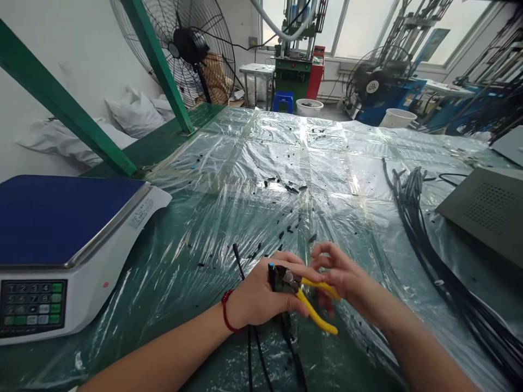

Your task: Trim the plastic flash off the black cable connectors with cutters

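Our L hand (259, 299) grips black cables (250, 354), strands showing below the palm; yellow-handled cutters (305, 301) sit w/ their head btwn its thumb & index. Our R hand (345, 272), fingers half-curled, is at the upper handle; we can't tell if it's gripping.

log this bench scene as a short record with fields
left hand: around black cables, by the head of yellow-handled pliers
right hand: at the pliers' handles, exact grip unclear
left wrist: red bracelet
surface: clear plastic sheet with scattered dark scraps
left side: blue-topped scale
right side: black cable bundle, grey box
background: large fan
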Demonstrator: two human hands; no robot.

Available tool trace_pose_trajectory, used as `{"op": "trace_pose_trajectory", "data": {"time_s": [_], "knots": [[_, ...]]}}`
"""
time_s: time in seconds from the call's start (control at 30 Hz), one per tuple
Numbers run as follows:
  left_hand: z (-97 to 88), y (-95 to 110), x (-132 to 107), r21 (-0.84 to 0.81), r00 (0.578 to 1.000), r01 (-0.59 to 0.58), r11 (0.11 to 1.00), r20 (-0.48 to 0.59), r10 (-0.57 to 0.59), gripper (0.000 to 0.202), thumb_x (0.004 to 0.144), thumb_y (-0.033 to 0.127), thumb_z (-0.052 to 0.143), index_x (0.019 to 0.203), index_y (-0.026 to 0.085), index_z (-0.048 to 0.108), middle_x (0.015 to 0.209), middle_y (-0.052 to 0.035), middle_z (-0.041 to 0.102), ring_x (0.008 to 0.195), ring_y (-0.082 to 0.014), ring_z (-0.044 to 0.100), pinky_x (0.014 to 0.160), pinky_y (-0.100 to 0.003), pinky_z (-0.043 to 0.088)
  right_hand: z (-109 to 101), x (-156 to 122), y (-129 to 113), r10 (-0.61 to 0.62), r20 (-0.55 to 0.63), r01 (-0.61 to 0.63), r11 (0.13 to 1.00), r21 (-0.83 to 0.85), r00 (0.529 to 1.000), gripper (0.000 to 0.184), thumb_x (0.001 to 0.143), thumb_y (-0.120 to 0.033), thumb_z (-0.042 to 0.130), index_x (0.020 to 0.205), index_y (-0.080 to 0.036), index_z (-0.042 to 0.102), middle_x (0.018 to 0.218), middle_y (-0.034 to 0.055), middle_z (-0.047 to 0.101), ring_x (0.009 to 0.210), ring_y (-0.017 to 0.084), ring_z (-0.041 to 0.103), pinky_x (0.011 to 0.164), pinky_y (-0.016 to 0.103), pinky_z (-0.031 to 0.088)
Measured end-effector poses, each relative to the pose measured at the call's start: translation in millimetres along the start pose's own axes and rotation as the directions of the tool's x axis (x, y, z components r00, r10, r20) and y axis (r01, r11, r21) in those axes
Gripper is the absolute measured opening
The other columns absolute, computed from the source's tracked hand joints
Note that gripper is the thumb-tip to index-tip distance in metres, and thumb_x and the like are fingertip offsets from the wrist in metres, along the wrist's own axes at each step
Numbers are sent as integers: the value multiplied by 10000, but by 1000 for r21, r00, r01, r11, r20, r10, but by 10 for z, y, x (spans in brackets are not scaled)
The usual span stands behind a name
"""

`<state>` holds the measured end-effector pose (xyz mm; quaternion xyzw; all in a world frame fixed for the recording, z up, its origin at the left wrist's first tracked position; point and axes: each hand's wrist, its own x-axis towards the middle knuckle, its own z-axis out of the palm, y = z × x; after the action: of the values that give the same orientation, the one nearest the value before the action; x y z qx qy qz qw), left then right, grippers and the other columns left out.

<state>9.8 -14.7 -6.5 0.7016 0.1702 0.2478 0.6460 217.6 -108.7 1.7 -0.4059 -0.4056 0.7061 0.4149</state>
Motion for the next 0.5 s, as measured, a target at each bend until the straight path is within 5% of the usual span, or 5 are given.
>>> {"op": "trace_pose_trajectory", "data": {"time_s": [0.1,0.23,0.37,0.5], "knots": [[-28,3,7,58,996,-31,998,86,26,482,693,533,876,1087,263,812,963,-80,746,1049,-270,583,984,-378,460,-100,120,192,127,266,-155,984,86,955,624,917,-722,419,1012,-134,603,853,118,672,745,223,687,677,352,552],[-36,59,10,71,971,-37,997,240,19,509,680,546,881,1086,246,813,909,-74,756,1013,-250,564,961,-354,443,-30,224,558,191,544,-321,935,153,817,833,601,-882,639,965,-132,620,822,145,695,807,291,716,741,446,571],[-47,120,14,17,937,-58,998,347,48,534,693,583,851,1104,245,811,957,-79,791,989,-241,569,934,-333,453,63,228,786,195,646,-404,895,190,738,746,502,-729,803,922,-144,607,703,60,657,689,215,684,709,392,573],[-80,120,29,21,910,-65,998,411,50,525,709,594,833,1095,239,814,977,-87,797,942,-232,606,926,-330,466,183,255,820,205,626,-424,878,223,753,510,587,-551,824,804,-130,634,635,2,619,517,86,572,541,219,508]]}}
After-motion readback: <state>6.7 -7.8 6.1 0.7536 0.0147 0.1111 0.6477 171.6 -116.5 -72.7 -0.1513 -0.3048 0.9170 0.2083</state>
